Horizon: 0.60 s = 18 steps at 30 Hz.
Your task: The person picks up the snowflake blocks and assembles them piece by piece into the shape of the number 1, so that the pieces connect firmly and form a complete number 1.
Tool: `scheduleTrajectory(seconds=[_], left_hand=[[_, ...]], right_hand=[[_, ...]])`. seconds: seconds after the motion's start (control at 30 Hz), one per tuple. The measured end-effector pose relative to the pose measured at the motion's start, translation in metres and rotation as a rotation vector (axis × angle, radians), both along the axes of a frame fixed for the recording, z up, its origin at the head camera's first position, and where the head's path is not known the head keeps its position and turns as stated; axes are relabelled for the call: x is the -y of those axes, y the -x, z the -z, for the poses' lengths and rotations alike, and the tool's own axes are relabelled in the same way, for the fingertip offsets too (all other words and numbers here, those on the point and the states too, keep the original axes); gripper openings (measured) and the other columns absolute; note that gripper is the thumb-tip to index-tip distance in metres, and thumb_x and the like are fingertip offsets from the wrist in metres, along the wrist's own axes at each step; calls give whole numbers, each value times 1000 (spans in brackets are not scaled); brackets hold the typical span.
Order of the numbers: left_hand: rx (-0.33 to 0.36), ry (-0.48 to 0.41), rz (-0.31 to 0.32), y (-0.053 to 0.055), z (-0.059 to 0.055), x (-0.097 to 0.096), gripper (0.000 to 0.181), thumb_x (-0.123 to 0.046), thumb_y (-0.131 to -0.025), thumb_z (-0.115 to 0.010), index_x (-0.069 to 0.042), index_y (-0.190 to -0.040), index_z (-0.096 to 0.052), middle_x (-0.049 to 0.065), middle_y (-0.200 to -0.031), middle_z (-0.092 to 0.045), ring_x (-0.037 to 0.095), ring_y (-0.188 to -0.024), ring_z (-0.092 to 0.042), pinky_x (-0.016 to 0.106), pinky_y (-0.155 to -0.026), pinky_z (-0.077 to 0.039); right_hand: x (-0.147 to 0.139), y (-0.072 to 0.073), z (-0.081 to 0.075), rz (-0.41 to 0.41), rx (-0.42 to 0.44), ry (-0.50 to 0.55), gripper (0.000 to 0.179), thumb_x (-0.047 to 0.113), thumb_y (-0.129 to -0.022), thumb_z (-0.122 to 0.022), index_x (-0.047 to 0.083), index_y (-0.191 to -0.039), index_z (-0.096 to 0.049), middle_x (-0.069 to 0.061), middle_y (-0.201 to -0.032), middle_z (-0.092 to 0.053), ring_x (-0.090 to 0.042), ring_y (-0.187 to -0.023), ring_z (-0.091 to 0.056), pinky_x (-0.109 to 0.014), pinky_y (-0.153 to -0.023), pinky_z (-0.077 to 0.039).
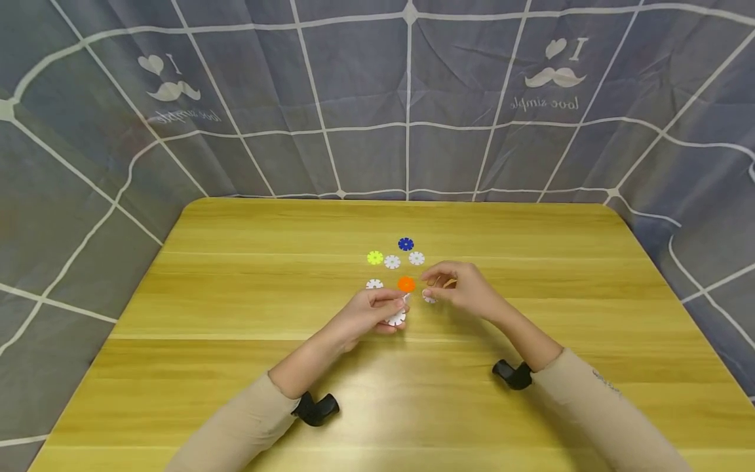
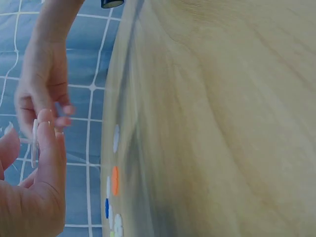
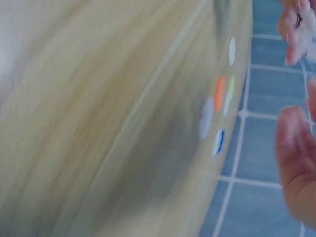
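Note:
My left hand (image 1: 377, 309) pinches a white notched disc (image 1: 396, 318) between thumb and fingers, raised above the table. A small white piece (image 1: 406, 297) sticks up at that disc's top edge. In the left wrist view the held disc (image 2: 34, 143) shows edge-on. To its right, my right hand (image 1: 463, 288) hovers with fingers loosely bent and apart, nothing between them. Below its thumb, another white disc (image 1: 429, 299) lies on the table, partly covered in the head view. An orange disc (image 1: 406, 284) lies just beyond the two hands.
Farther back on the wooden table (image 1: 265, 275) lie a blue disc (image 1: 406, 244), a yellow-green disc (image 1: 374, 257) and two white discs, one at the right (image 1: 416, 258). Another white disc (image 1: 374, 284) is beside the left hand. A grey curtain (image 1: 366, 78) hangs behind the table.

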<state>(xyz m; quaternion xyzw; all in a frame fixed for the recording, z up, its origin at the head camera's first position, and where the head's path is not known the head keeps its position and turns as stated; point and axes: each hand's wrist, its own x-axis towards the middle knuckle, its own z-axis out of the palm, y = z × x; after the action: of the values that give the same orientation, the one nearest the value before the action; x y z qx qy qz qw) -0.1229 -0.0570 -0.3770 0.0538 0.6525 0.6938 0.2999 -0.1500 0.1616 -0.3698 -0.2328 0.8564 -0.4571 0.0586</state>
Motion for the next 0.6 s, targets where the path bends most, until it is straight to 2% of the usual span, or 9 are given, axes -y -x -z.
scheduleTrajectory(seconds=[0.23,0.37,0.47,0.6], left_hand=[[13,1,-34,1,1,4,42,-11,-96,-52,9,-132,-44,24,-111,-57,12,-75,-65,20,-67,-55],[1,-3,-26,2,0,4,42,-11,-97,-51,8,-133,-43,23,-113,-55,12,-77,-65,22,-71,-55],[-20,-11,-16,1,1,4,42,-10,-97,-51,9,-133,-42,26,-120,-52,13,-80,-65,24,-74,-55],[-29,-16,-10,-3,5,6,41,-9,-97,-50,8,-133,-42,27,-122,-51,18,-85,-65,28,-78,-54]], right_hand=[[-11,19,16,75,105,-178,27,6,-77,-76,-4,-100,-66,-7,-80,-60,-19,-72,-53,-26,-60,-48],[-9,25,22,81,77,-291,28,13,-75,-78,-1,-96,-65,-4,-73,-54,-17,-68,-47,-26,-60,-40],[-7,27,26,89,60,-365,28,17,-75,-79,1,-91,-63,-3,-71,-50,-16,-65,-43,-26,-59,-37],[-3,23,27,103,130,-400,27,18,-74,-80,3,-86,-60,-3,-71,-48,-16,-64,-43,-26,-57,-37]])
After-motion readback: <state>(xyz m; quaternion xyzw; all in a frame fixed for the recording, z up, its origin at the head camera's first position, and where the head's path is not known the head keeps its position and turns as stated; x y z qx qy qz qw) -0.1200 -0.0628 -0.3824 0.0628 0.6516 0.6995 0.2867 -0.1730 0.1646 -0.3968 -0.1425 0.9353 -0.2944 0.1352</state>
